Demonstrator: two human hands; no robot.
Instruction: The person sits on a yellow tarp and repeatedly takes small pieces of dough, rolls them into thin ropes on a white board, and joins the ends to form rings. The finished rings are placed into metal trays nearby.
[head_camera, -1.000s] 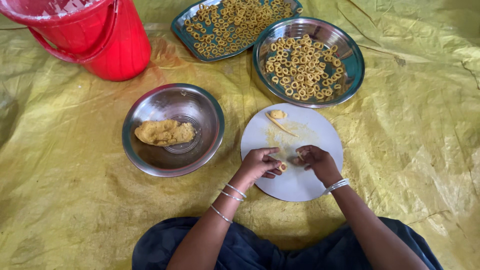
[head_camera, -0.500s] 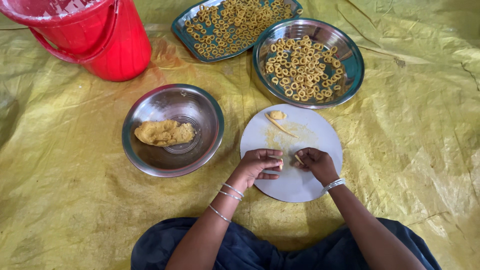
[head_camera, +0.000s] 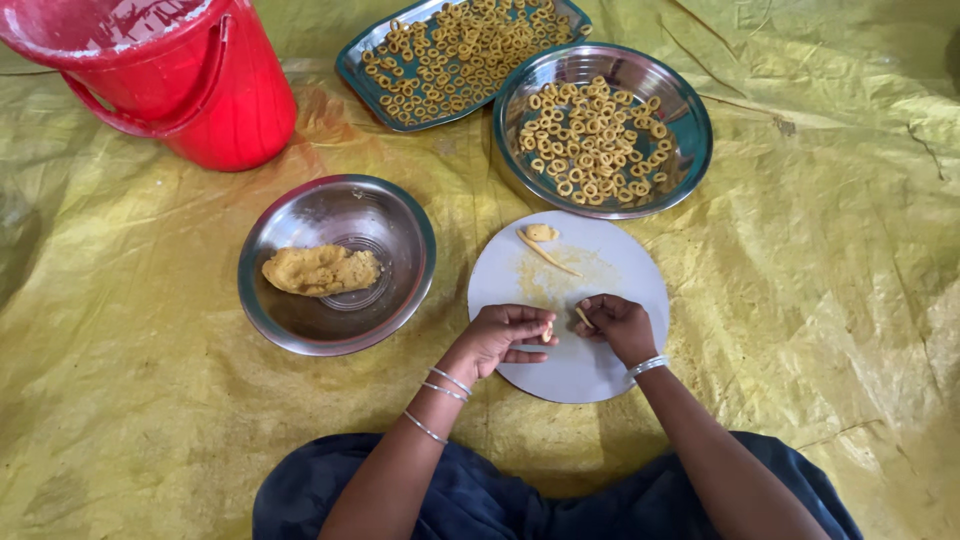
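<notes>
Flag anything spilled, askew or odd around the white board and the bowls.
Nothing is spilled or tipped. The white board carries only a crumb smear, a thin dough strip and a small lump. The yellow sheet is creased and stained.

No packages, labels, signs or screens show anywhere in this view.
</notes>
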